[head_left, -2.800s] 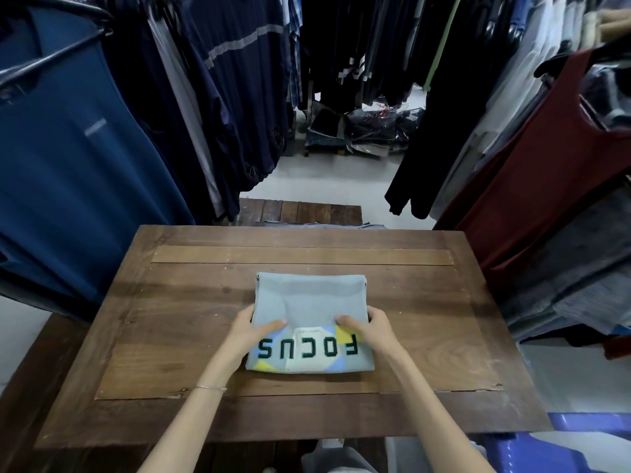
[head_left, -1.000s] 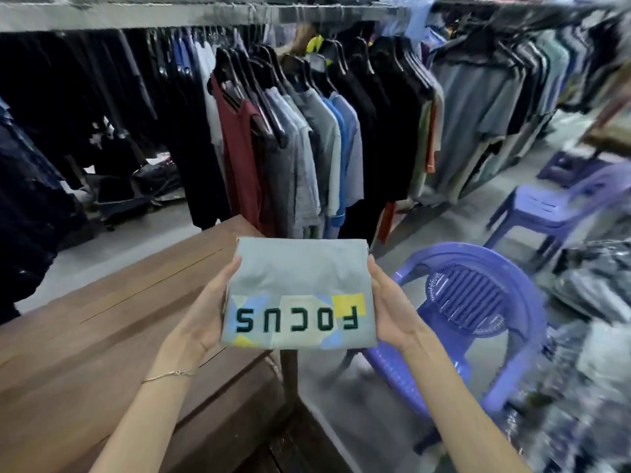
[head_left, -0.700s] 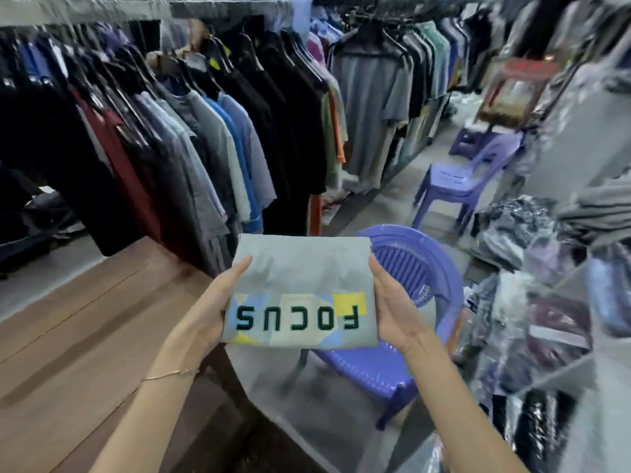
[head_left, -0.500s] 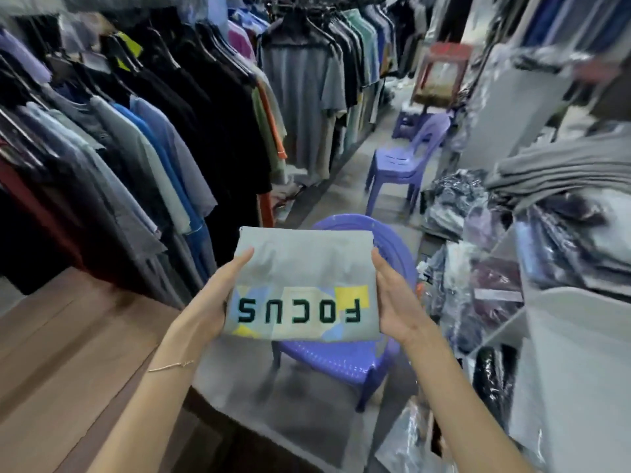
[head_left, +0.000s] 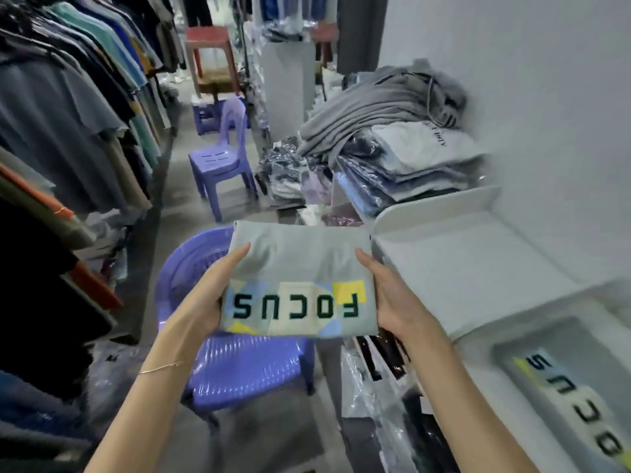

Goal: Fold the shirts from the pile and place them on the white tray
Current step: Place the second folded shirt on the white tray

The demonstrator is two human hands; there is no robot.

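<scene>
left hand, right hand hold shirt beside tray; seemingly shop racks.

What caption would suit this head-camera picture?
Left hand and right hand hold a folded shirt beside the white tray.

folded shirt is off the wooden table now. 2.8 s ago it lies flat there with fingers pressing on top; now it's in the air, left hand and right hand gripping its side edges. view swings right across the frames: table drops out of shot, clothes rack slides to the left edge, purple chair goes from right of the shirt to under it. white tray comes into view, near corner just beside the shirt's right edge. second folded focus shirt also appears, lower right.
</scene>
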